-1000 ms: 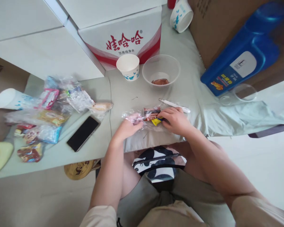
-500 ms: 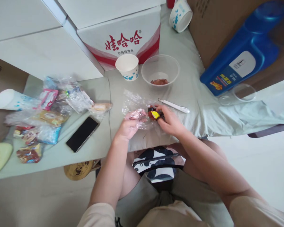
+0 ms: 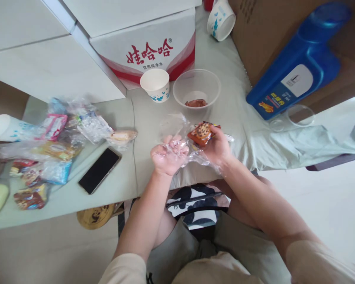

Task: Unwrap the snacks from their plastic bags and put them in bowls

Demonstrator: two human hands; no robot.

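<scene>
- From my distant seat I see the phone (image 3: pixel 99 170) flat on the bench (image 3: pixel 149 126), left of the hands; lying there, I judge, it stays clear of the film.
- The left hand (image 3: pixel 170 155) is palm up, fingers part-curled against clear plastic film (image 3: pixel 177 122); I cannot tell whether that grip is firm. The upturned palm probably lets the film drape rather than bunch.
- The right hand's grip (image 3: pixel 218 145) is closed on the brown snack packet (image 3: pixel 201 134), thumb on its edge, just above the bench; that seems enough to steady it with the printed side up.
- Beyond the hands, the paper cup (image 3: pixel 155 86) and clear bowl (image 3: pixel 179 92) stand upright, mouths up; I take it that keeps them open to reach. The bowl holds a brown piece (image 3: pixel 196 103).
- Against half a second ago, the left palm has rolled upward from its pinch on the film.
- The packet shows its patterned face, where I had a dark end and a yellow patch.
- The white tool (image 3: pixel 230 138), in plain sight then, shows only its end past the right hand.
- Cup and bowl keep their places.
</scene>
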